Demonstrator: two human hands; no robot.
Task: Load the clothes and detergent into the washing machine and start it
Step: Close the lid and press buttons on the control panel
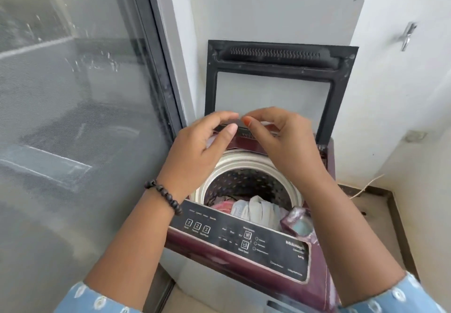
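Note:
A maroon top-load washing machine (234, 261) stands with its dark-framed lid (280, 56) raised against the wall. Several clothes (253, 209), pink, white and grey, lie in the drum (244, 164). At the front right corner a small glossy compartment (299, 223) shows something pale blue inside. My left hand (202, 146) and my right hand (285, 142) hover above the drum's back edge, fingertips almost meeting in a pinching pose. Whether something small is held between them is unclear. The black control panel (244, 237) faces me.
A large glass pane with a dark frame (156, 68) runs close along the machine's left side. White walls close in behind and on the right, with a metal hook (407, 35) on the right wall. A thin cord (366, 185) lies on the floor behind the machine.

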